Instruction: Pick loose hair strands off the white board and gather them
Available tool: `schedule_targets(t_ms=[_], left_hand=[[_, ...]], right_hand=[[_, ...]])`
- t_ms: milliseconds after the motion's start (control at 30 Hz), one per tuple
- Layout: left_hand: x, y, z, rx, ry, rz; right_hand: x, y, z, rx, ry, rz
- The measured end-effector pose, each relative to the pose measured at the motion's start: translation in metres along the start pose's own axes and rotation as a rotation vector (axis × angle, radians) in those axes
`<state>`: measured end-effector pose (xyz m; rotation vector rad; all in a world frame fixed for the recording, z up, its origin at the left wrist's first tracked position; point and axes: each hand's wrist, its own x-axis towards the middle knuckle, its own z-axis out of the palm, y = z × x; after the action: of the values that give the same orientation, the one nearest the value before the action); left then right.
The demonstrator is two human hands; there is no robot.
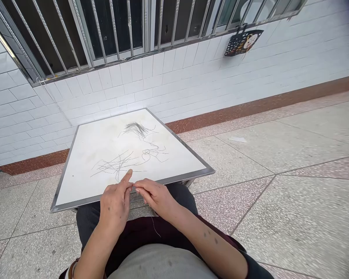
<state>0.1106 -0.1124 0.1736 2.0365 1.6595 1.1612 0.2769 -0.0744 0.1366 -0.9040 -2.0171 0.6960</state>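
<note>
Here, the left hand (114,203) and the right hand (154,195) are meeting at the near edge of a white square tabletop with a grey metal rim (75,201), their fingertips touching. The left index finger is stretching out onto the white surface while its other fingers are curling under. The right fingertips are bunching together against the left thumb. Whether a strand is pinched between them is too fine to tell.

Just beyond the left index finger, loose thin dark strands (116,166) are lying crisscrossed on the top, with looping ones (155,152) to their right and a denser dark tuft (135,128) nearer the far edge. A single pale thread (156,228) is resting on the person's dark lap. Behind the table, a black perforated basket (242,42) is hanging from the window bars.
</note>
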Motion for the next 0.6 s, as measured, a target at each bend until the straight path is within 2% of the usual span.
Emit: schedule_targets(t_ms=[133,333,433,600], left_hand=[[-0.002,-0.005,0.004,-0.004,-0.023,0.095],[-0.005,-0.009,0.005,0.213,-0.086,0.26],[-0.004,-0.006,0.002,0.24,-0.093,0.264],[-0.002,-0.002,-0.002,0.235,-0.102,0.18]], right_hand=[[0.0,0.003,-0.005,-0.065,-0.029,-0.086],[0.001,0.009,-0.016,-0.128,-0.058,-0.283],[0.002,0.009,-0.016,-0.14,-0.062,-0.268],[0.001,0.01,-0.012,-0.113,-0.049,-0.24]])
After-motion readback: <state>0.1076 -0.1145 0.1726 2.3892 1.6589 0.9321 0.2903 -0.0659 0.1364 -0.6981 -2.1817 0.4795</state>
